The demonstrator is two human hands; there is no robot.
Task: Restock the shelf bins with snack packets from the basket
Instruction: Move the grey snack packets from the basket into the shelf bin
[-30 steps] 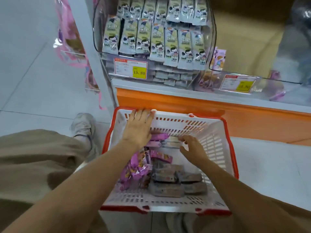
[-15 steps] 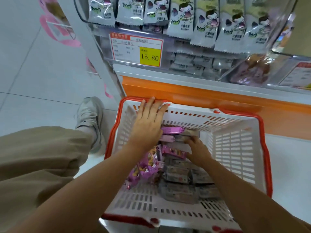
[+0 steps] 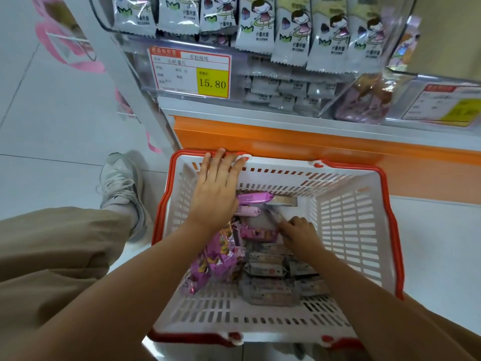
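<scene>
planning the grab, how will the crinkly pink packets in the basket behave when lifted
The crinkly pink packets look like thin glossy film, so probably floppy and a bit slippery. They lie heaped loosely in the basket, so likely light, and lifting one may shift its neighbours. Unlikely to roll.

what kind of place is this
Most likely a shop's snack aisle: a price tag reading 15.80 is fixed to a clear shelf bin, identical snack packets stand in rows inside it, and a red-rimmed shopping basket holds more packets.
</scene>
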